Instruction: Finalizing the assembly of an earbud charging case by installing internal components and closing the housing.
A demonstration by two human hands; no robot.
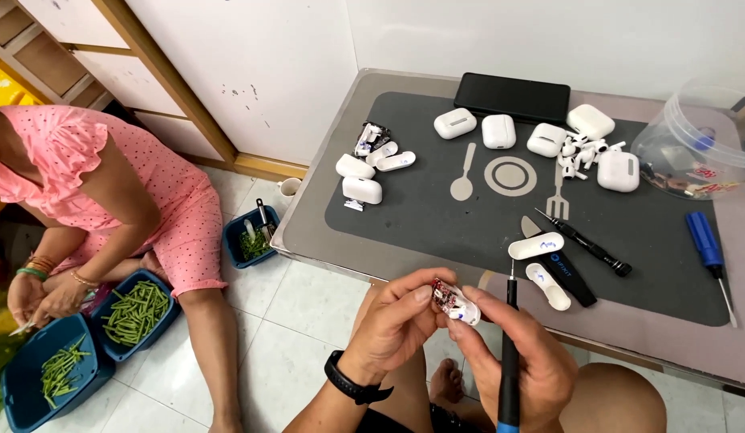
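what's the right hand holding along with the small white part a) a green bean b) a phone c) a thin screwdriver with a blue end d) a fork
c: the right hand grips a thin dark screwdriver with a blue end, its tip pointing up, while its fingertips help the left hand pinch the small white part.

Bare hands (404,329), black wristband (352,381)

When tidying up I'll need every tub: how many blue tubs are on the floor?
3. A small tub by the table corner, a middle tub beside the seated person's leg, and a big tub at bottom left, partly cut off. Others may be hidden.
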